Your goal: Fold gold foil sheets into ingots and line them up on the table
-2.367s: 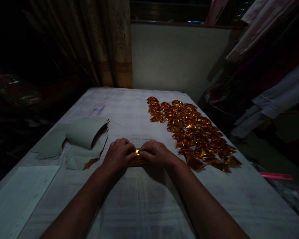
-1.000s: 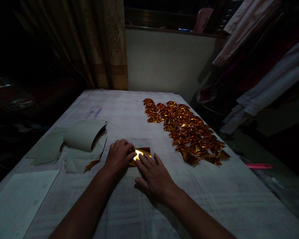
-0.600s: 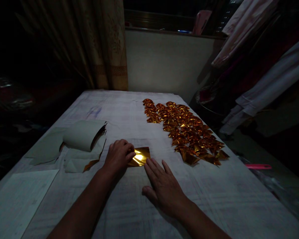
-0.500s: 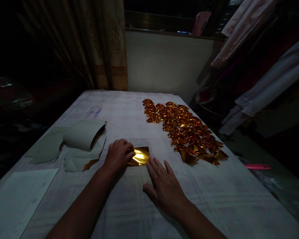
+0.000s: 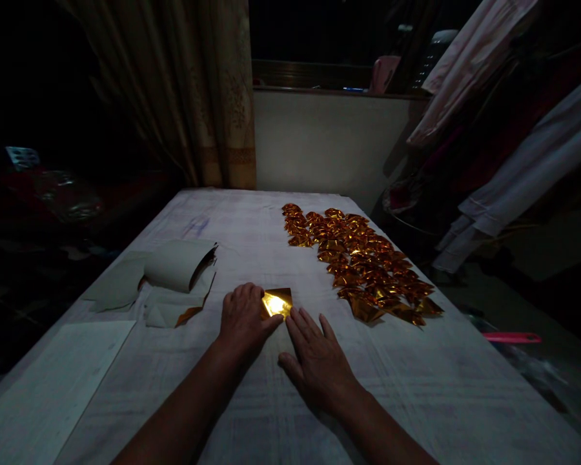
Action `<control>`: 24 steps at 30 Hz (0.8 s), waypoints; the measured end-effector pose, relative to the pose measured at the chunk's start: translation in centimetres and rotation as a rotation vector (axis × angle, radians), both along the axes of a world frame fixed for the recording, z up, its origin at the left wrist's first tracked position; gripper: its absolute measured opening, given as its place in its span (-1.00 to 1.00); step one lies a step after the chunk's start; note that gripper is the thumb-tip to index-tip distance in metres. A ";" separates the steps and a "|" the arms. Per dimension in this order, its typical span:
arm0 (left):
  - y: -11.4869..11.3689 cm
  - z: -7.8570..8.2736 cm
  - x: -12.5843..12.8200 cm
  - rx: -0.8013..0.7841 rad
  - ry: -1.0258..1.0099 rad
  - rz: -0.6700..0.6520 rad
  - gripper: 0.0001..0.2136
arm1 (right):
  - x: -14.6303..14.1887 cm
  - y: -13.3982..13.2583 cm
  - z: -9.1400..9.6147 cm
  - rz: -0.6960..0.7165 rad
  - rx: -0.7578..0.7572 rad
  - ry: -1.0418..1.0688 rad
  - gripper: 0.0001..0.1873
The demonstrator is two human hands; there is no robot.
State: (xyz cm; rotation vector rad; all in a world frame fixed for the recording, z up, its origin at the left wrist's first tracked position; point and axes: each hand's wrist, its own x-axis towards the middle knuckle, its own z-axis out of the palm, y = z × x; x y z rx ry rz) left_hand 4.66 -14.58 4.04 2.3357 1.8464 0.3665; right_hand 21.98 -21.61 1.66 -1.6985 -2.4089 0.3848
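A shiny gold foil sheet (image 5: pixel 278 301) lies on the cloth-covered table between my hands. My left hand (image 5: pixel 244 318) rests on its left side, fingers laid down over that edge and thumb stretched out along the near edge. The part of the sheet under those fingers is hidden. My right hand (image 5: pixel 319 355) lies flat with its fingers extended, the fingertips touching the sheet's right edge. Off to the right sits a spread of folded gold foil pieces (image 5: pixel 353 252). On the left are grey-backed paper sheets (image 5: pixel 174 265), some curled, with gold showing underneath at one corner.
A pale flat sheet (image 5: pixel 62 381) lies at the table's near left. Beyond the far edge are a patterned curtain (image 5: pixel 223 116) and a wall (image 5: pixel 329 142). Clothes (image 5: pixel 537 155) hang at the right, above a pink handle (image 5: pixel 512 337) beside the table.
My left hand has gone from a pinch on the foil's left part to lying down over it, thumb moved right. Less foil shows now. The right hand stays nearly in place; the view has tilted slightly.
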 end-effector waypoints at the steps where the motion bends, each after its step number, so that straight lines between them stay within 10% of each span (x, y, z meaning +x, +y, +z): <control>1: -0.1 -0.2 0.0 0.008 -0.018 0.009 -0.63 | 0.0 0.0 0.0 0.001 0.001 0.000 -0.28; 24: 0.7 -3.6 -6.3 0.059 -0.061 -0.087 -0.60 | 0.4 -0.3 0.0 -0.005 0.104 0.073 -0.42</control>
